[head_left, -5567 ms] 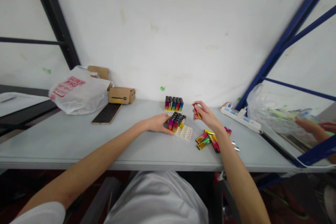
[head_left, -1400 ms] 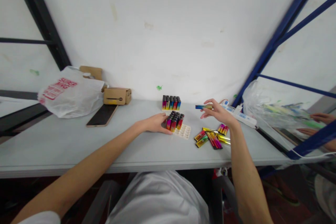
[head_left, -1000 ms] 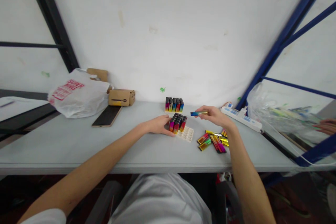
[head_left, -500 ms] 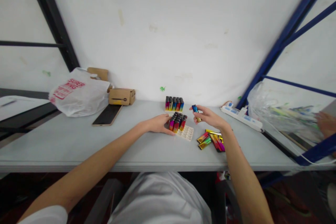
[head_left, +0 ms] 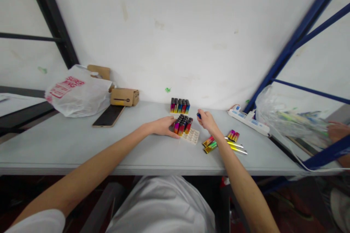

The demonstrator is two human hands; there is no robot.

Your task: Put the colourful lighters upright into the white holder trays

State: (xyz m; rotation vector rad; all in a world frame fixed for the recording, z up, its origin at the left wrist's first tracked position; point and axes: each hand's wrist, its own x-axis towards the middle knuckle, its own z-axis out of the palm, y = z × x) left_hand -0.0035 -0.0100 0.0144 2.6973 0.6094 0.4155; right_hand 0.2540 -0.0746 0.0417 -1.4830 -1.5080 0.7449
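Observation:
Several shiny multicoloured lighters (head_left: 181,126) with dark tops stand upright in a white tray (head_left: 194,136), whose right part shows vacant slots. My left hand (head_left: 164,127) grips this group from the left, thumb in front and fingers behind. Just right of the tray, my right hand (head_left: 207,121) is closed around a blue lighter (head_left: 198,115); only its blue end shows past the fingers. More loose lighters (head_left: 210,147) in green, gold, red and pink lie on the table below my right forearm, which partly covers them.
A second full block of lighters (head_left: 179,105) stands near the wall. At left are a phone (head_left: 108,115), a small cardboard box (head_left: 124,97) and a plastic bag (head_left: 79,91). A white power strip (head_left: 248,121) lies at right; another person's hand (head_left: 339,131) shows beyond the blue frame.
My right hand has drawn slightly left and turned, so less of the blue lighter shows. My left hand stays at the tray. The view has shifted slightly.

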